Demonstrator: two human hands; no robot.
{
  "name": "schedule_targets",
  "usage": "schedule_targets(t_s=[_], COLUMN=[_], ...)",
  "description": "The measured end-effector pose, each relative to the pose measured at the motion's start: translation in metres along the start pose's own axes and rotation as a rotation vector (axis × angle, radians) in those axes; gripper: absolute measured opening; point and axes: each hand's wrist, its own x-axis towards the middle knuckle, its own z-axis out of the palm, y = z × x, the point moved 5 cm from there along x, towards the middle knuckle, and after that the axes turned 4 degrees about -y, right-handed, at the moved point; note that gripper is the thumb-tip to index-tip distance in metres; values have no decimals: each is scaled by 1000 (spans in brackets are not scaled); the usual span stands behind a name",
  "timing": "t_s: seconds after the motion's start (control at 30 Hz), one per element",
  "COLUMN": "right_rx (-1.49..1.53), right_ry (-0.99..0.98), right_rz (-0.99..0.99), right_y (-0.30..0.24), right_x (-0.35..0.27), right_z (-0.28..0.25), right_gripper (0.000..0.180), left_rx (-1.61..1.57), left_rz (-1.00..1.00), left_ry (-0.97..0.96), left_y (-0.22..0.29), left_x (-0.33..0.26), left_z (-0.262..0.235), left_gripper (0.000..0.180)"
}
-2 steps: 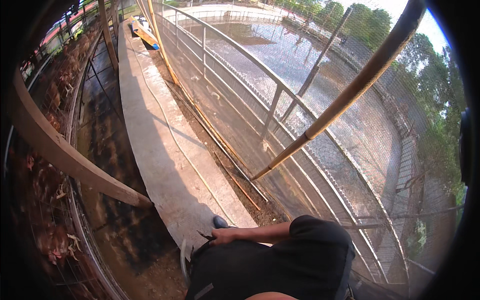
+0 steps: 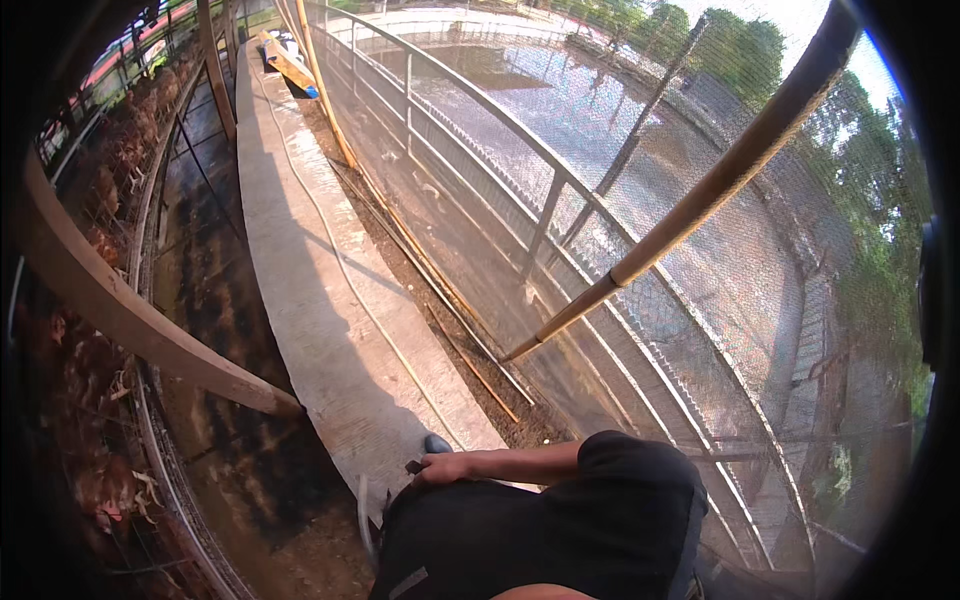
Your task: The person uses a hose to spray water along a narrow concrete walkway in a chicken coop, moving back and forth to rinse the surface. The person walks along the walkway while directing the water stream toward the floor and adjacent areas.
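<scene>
Footwear (image 2: 436, 444) near right hand (image 2: 446, 468) gripping small dark object (image 2: 414, 467); left hand out of view, can't tell grip

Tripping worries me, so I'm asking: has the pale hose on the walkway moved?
No. Judged against the walkway, the pale hose lies along the same line, shifted neither way.

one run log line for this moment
right hand: closed on small dark object, kind unclear | left hand: not in view | around: dark shoe, concrete walkway, slanting bamboo pole
</scene>
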Motion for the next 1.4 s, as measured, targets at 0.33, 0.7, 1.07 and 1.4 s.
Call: schedule_targets(t_s=[0.33, 0.7, 1.07, 1.4], right_rx=[-851, -963, -642, -324], right_ry=[-335, -126, -306, -432], right_rz=[144, -290, -238, -344], right_y=[13, -8, -6, -15], right_x=[56, 77, 106, 106], right_z=[-39, -13, -5, -1], right_gripper=[45, 36, 37, 30], left_rx=[3, 6, -1, -9], left_rz=[-1, -15, -8, -26], left_ry=[-23, -24, -17, -11], left_y=[39, 66, 85, 92], left_x=[14, 22, 24, 20], left_z=[23, 39, 51, 63], left_gripper=[40, 38, 36, 34])
